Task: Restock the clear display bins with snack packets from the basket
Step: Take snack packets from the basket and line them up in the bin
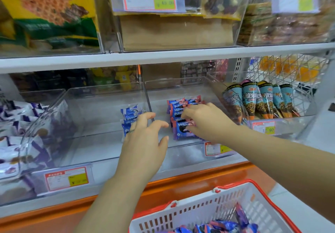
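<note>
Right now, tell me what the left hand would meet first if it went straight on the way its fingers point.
Probably the blue-and-white packets in the middle bin, just ahead of the left hand; the clear divider wall stands close on their right, and depth is unclear.

We see blue-pink packets lined up near to far in the right bin, blue-white packets against the left bin's right wall, and loose packets in the near white basket.

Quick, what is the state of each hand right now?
Left hand: open, holding nothing.
Right hand: touching the pink-blue packets; grip cannot be told.
</note>
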